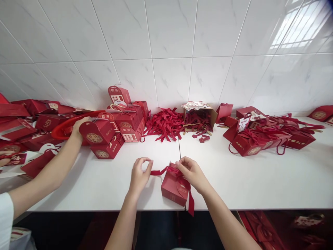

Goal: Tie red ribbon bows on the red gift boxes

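Observation:
A small red gift box (173, 185) rests on the white table near its front edge, with a dark red ribbon (159, 172) across its top. My left hand (141, 173) is to the left of the box, thumb and forefinger pinched on the ribbon's left end. At the box's upper right, my right hand (191, 173) has its fingers closed on the ribbon at the top. The ribbon's other end hangs down the box's right side, past the table edge. What lies under my right fingertips is partly hidden.
Another person's arm (56, 166) reaches in from the left to stacked red boxes (104, 149). Loose ribbons (166, 123) and an open carton (213, 116) lie by the wall. Finished-looking boxes (249, 144) stand at right.

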A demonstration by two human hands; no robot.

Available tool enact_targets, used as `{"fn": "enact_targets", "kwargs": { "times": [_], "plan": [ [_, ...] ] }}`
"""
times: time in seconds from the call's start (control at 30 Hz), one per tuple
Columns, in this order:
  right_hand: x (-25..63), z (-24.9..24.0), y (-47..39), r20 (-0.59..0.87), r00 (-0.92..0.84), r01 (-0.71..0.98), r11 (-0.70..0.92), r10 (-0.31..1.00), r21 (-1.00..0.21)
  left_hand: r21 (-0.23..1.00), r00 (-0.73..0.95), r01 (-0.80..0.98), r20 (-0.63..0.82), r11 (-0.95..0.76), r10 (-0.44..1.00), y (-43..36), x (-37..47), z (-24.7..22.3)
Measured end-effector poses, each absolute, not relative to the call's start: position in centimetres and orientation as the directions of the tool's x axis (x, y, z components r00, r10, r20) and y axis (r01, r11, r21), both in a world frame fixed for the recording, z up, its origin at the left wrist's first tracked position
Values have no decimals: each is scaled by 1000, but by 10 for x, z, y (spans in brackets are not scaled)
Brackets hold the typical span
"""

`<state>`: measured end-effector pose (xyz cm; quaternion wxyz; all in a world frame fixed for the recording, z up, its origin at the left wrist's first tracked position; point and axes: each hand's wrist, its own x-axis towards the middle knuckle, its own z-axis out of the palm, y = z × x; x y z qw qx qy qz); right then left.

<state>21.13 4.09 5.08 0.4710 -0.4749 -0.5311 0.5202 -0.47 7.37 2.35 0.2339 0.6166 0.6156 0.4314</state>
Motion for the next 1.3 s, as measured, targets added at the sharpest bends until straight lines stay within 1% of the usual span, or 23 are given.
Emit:
{"fn": "enact_targets", "kwargs": {
  "times": [0.07,0.13,0.2,0.27,0.47,0.6,0.63,0.7,0.77,0.8,0.87,0.93,1.0,1.03,1.1,1.17,1.23,1.3],
  "plan": [
    [208,49,40,67,-58,47,70,996,-996,861,-2,462,239,-211,971,70,15,29],
    [206,47,37,141,-8,71,141,990,-987,911,161,334,196,-240,967,66,31,34],
    [204,44,34,216,33,102,211,976,-972,944,291,248,141,-217,946,64,40,36],
    [205,42,32,269,42,140,261,962,-955,951,342,250,87,-180,936,64,40,33],
    [210,35,38,305,-45,220,307,951,-926,912,347,403,-73,-78,935,63,9,10],
    [215,34,45,342,-151,236,370,927,-898,866,370,498,-172,-39,913,53,-10,4],
    [216,35,45,345,-174,217,378,922,-900,857,378,514,-174,-49,909,50,-11,5],
    [218,34,45,336,-197,139,366,921,-920,850,352,517,-106,-99,930,47,-8,11],
    [219,32,44,360,-147,58,372,921,-927,879,230,461,13,-121,973,47,1,19],
    [219,30,43,396,-88,33,400,914,-916,909,148,402,57,-112,987,47,7,23],
    [221,25,39,480,81,22,480,874,-877,966,39,248,72,-79,997,49,22,30],
    [224,20,33,510,253,26,522,822,-853,992,49,112,50,-55,998,49,35,34],
    [231,14,25,449,351,18,474,821,-880,998,102,45,37,-41,994,48,45,35],
    [236,11,20,391,359,9,416,847,-909,999,116,32,31,-35,993,47,48,34],
    [244,6,11,244,289,7,253,926,-968,999,110,33,20,-23,994,45,51,31],
    [249,1,3,108,159,46,102,981,-994,999,97,51,7,-12,995,43,53,28],
    [250,-1,0,34,63,103,28,997,-994,996,95,85,-3,-5,995,42,54,27],
    [246,-1,0,3,35,144,-2,999,-990,990,96,138,1,-14,995,41,56,27]
  ]
}}
